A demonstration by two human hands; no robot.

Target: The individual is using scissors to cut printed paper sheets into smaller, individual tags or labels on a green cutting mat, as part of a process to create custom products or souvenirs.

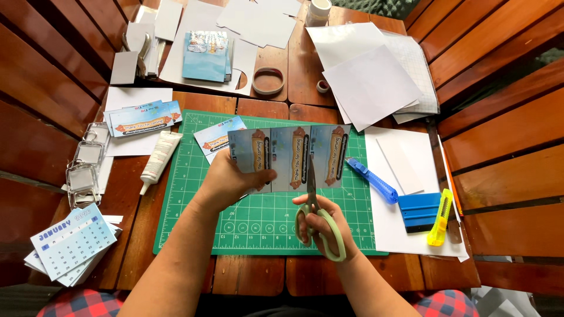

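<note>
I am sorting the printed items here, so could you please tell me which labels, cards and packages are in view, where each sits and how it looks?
Printed strip: held by the left hand over the green mat, three pale blue panels with orange scrolls.
Loose card: mat's top left corner, pale blue, orange banner.
Card stack: left of the mat, same colours.
Calendar cards: bottom left, white and blue grid.
Shiny packet: top centre, blue, rectangular.
Glue tube: left of the mat, white.

A single head-worn camera looks steeply down, close over the wooden table (pixel 258 275).
</note>
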